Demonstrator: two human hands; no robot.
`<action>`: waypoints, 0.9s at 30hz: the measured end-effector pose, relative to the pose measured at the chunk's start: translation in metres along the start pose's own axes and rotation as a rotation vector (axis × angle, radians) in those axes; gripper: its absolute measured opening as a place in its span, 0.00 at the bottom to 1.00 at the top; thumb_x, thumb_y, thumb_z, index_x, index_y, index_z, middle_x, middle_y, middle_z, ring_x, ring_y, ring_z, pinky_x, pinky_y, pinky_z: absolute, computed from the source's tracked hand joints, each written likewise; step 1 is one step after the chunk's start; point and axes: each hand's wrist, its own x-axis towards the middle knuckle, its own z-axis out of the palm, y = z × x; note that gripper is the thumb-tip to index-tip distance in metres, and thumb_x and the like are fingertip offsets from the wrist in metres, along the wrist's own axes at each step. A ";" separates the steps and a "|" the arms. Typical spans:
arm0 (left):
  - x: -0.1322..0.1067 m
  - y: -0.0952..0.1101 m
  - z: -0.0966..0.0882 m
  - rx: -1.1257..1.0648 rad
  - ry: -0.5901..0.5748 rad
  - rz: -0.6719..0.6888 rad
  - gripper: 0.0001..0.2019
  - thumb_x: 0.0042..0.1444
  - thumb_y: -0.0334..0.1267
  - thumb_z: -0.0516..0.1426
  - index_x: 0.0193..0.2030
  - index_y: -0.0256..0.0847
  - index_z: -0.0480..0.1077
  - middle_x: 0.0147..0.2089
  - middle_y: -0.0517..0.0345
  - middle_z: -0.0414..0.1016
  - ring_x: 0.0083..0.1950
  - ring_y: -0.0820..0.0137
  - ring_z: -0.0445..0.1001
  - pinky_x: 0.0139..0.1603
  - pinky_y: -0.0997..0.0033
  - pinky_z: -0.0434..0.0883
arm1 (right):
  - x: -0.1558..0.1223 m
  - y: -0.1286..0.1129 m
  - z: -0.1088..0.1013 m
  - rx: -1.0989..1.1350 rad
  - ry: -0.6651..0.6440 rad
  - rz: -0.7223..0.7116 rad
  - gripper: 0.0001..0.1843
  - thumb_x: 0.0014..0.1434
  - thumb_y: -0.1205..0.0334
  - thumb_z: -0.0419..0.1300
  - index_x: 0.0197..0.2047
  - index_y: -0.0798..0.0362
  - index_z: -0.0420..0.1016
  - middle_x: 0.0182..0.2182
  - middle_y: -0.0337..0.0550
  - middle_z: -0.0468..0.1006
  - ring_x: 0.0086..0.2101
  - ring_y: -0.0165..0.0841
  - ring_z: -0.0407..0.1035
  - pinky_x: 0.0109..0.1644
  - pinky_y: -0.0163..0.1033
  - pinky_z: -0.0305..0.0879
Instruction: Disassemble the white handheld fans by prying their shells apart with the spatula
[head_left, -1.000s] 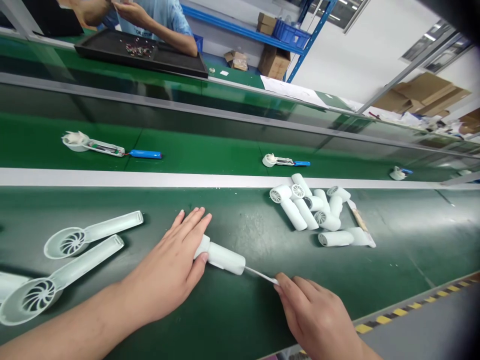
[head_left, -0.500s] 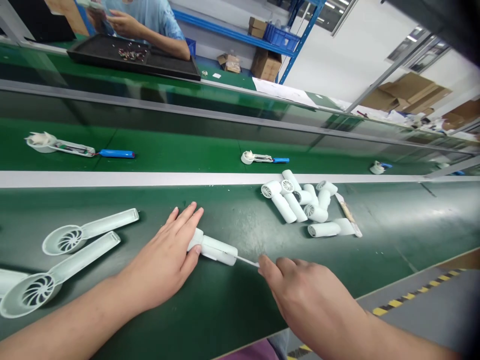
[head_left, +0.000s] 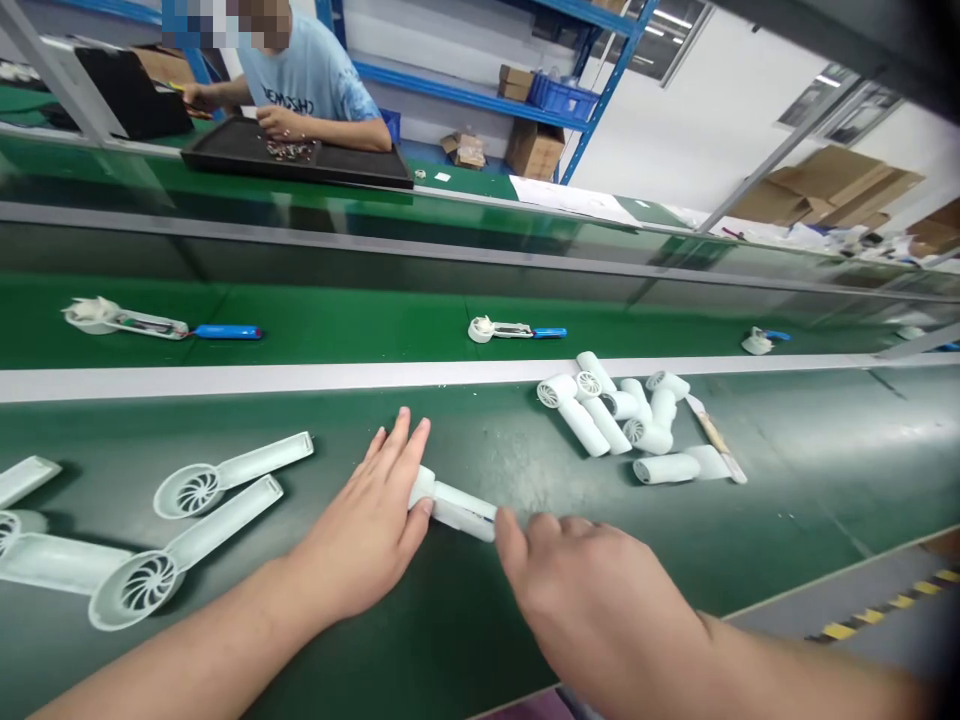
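My left hand (head_left: 364,535) grips a white plastic tube (head_left: 457,512) at its near end, with the thumb beneath and the fingers spread ahead. My right hand (head_left: 592,600) sits at the tube's far end, with the thumb tip against it. Any thin strip there is hidden behind my fingers. Left of my left hand lie several frosted fan housings with long handles (head_left: 202,485). A heap of white tubes with fan grilles (head_left: 607,415) lies beyond my hands, with a wooden-handled tool (head_left: 712,435) at its right.
All this lies on a green conveyor belt (head_left: 795,500). Behind a silver strip (head_left: 300,380), a second belt carries part-built units with blue batteries (head_left: 517,331). Beyond, a co-worker's hands (head_left: 277,122) work over a black tray (head_left: 337,170). Shelving and cardboard boxes stand further back.
My right hand has moved left to the tube's far end, and the thin white strip no longer shows. The tube has shifted slightly. The view has swung, bringing more fan housings in at left.
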 end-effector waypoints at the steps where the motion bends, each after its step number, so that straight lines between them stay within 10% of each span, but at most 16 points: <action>1: 0.000 0.000 0.000 -0.003 -0.001 -0.004 0.34 0.67 0.42 0.43 0.72 0.43 0.26 0.74 0.47 0.27 0.72 0.51 0.37 0.67 0.44 0.56 | 0.001 0.000 0.000 0.024 -0.012 -0.002 0.19 0.38 0.68 0.61 0.38 0.54 0.72 0.17 0.41 0.65 0.15 0.34 0.61 0.20 0.40 0.33; 14: 0.001 0.003 0.000 0.002 0.066 0.030 0.34 0.66 0.39 0.44 0.72 0.39 0.28 0.74 0.40 0.31 0.72 0.50 0.39 0.67 0.44 0.56 | -0.005 -0.008 -0.002 -0.021 -0.010 0.043 0.22 0.37 0.73 0.61 0.40 0.55 0.75 0.16 0.40 0.65 0.13 0.36 0.61 0.17 0.37 0.39; 21: 0.005 0.003 0.002 -0.050 0.059 -0.079 0.30 0.65 0.38 0.45 0.72 0.46 0.38 0.74 0.48 0.30 0.71 0.46 0.45 0.63 0.45 0.62 | 0.002 -0.001 -0.006 -0.011 -0.176 0.114 0.08 0.45 0.74 0.59 0.30 0.54 0.70 0.17 0.44 0.68 0.16 0.38 0.66 0.16 0.36 0.46; 27: 0.015 0.004 0.004 -0.056 0.125 -0.122 0.28 0.66 0.43 0.45 0.70 0.41 0.47 0.71 0.47 0.50 0.70 0.52 0.52 0.63 0.46 0.63 | 0.044 0.013 -0.015 0.214 -0.088 0.117 0.11 0.48 0.66 0.66 0.20 0.54 0.69 0.12 0.38 0.64 0.16 0.32 0.65 0.21 0.35 0.57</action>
